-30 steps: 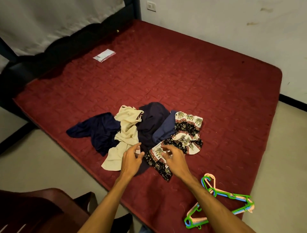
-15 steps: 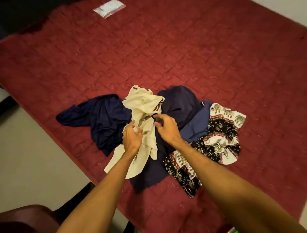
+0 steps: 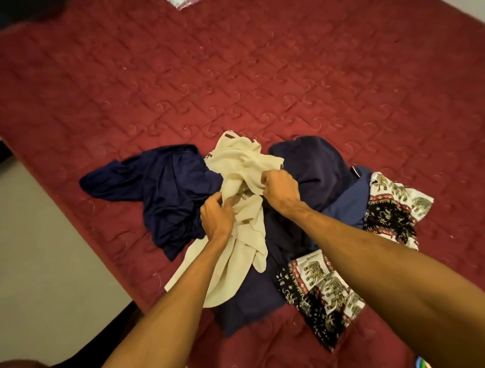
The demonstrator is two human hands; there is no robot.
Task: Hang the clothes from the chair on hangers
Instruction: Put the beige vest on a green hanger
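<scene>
**Cream shirt getting pulled from the pile, no hanger in hand yet**

All of this is on a red mattress (image 3: 288, 78), with bare floor (image 3: 39, 262) off its left edge. The pile (image 3: 246, 302) sits close to the near edge. There's a navy piece (image 3: 168, 189) sprawled on the left and a dark piece (image 3: 315, 162) at the back right. A blue piece (image 3: 349, 205) is tucked beside that, and an elephant print (image 3: 393, 210) runs down the right side. The cream shirt (image 3: 244, 162) is draped over the middle, bunched at the top with its tail trailing toward the mattress edge.

Both hands are on the cream shirt. The left hand (image 3: 216, 218) has its fingers curled into a fold low on the bunch. The right hand (image 3: 280, 191) pinches the fabric just above, by the dark piece. So I'd call this the single-out-one-garment step, and nothing looks hung so far.

Next it probably needs lifting clear and shaking open to find the neck, then one hand freed for a hanger. The snag is that it's twisted up and lying across the navy stuff, so it could drag something along.

The only hanger (image 3: 423, 364) I can spot is a green-blue sliver in the bottom right corner, past the right arm. There's also a small packet (image 3: 185, 3) at the top edge, well apart from everything.
</scene>
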